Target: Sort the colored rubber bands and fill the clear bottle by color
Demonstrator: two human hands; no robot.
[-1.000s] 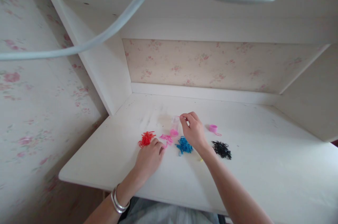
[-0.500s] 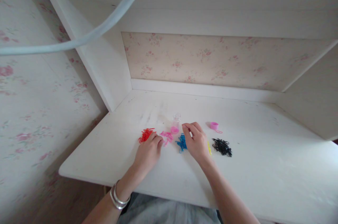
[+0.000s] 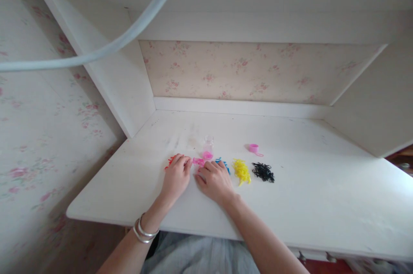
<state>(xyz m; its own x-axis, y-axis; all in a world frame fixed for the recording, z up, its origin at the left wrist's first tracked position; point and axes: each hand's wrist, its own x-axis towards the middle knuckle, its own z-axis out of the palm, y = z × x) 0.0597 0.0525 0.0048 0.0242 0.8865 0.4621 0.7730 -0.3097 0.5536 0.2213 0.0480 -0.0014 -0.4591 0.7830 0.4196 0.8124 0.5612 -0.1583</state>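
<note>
Head camera view: a person leans both bare hands over a white worktop (image 3: pixel 290 209), where small strips lie sorted by color. The left hand (image 3: pixel 177 174), its fingers curled, partly covers red strips (image 3: pixel 169 161); the right hand (image 3: pixel 215 179) bends over the near edge of the pink strips (image 3: pixel 198 161), beside partly hidden blue ones. Whether either hand grips anything cannot be told. A clear container (image 3: pixel 209 142), pink at its near end, lies just beyond; yellow strips (image 3: pixel 241 171), black strips (image 3: pixel 263 172) and a pink cap (image 3: pixel 253 148) sit to the right.
</note>
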